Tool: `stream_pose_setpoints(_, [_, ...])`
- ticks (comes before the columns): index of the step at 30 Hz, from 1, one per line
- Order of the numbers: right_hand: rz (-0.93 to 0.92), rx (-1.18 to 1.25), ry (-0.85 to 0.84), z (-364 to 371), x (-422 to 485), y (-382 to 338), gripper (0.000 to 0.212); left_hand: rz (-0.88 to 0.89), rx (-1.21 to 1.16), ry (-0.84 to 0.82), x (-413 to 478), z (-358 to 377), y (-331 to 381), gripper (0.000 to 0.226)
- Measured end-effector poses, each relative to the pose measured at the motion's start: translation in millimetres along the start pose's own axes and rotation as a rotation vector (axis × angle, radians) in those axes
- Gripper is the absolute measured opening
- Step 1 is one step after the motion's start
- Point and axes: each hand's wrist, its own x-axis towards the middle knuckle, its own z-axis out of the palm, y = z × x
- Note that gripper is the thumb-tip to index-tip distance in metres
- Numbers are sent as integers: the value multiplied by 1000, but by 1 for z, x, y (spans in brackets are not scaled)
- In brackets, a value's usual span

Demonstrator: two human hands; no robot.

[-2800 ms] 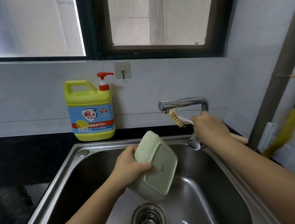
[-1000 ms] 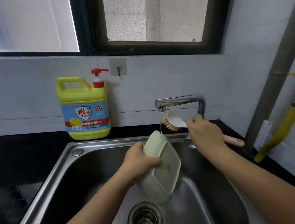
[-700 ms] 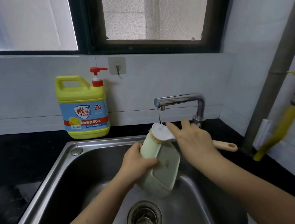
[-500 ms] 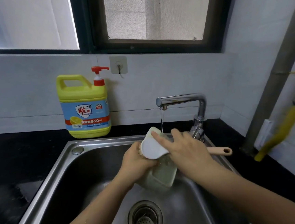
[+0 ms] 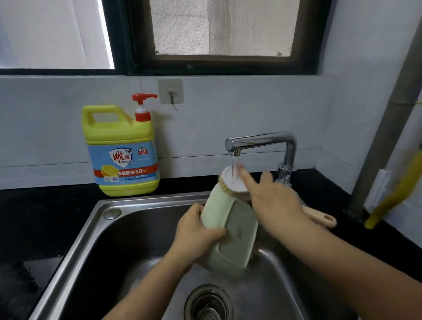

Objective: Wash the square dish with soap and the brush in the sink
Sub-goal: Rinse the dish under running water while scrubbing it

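My left hand (image 5: 196,234) grips the pale green square dish (image 5: 232,230) by its left side, tilted on edge over the steel sink (image 5: 89,237), its underside facing me. My right hand (image 5: 274,200) holds the brush (image 5: 233,182), whose white head and tan bristles press against the dish's upper rim. The brush's wooden handle end (image 5: 322,217) sticks out behind my right wrist. Water runs from the chrome faucet (image 5: 259,141) onto the brush head. The yellow soap jug (image 5: 122,152) with a red pump stands on the counter behind the sink's left half.
The drain strainer (image 5: 208,313) lies below the dish. Black countertop (image 5: 19,227) flanks the sink on the left. A grey pipe (image 5: 390,118) and a yellow hose (image 5: 405,178) stand at the right wall. A wall hook (image 5: 170,92) hangs above the jug.
My right hand brought the brush from the faucet down onto the dish, swept it left across the dish, then back up to the upper rim. Water began running from the faucet.
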Motion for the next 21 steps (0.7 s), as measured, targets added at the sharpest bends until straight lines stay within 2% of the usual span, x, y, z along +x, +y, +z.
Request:
stream_pose_setpoints(2, [3,33,74,5,-1,3,87,6,-5,8,0,0,1,39])
stream_pose_setpoints(4, [-141,19,98,13,-14,-4,96,-11,-40,30,2,1,1,36])
stream_pose_setpoints(8, [-418,-6,167,19,-29,-15,85,30,-59,32,1,1,-2,42])
stream_pose_setpoints(10, [-405,7,120,1,-26,-15,81,45,-3,25,1,0,-4,44])
stream_pose_setpoints(14, [-248,-19,-7,-20,-11,-8,71,49,100,13,1,2,-2,40])
stream_pose_setpoints(18, [-376,-24,115,-7,-29,-28,77,85,11,23,0,3,-3,47])
stream_pose_setpoints(21, [-295,-3,33,-15,-16,-21,77,75,80,-14,0,2,-4,43])
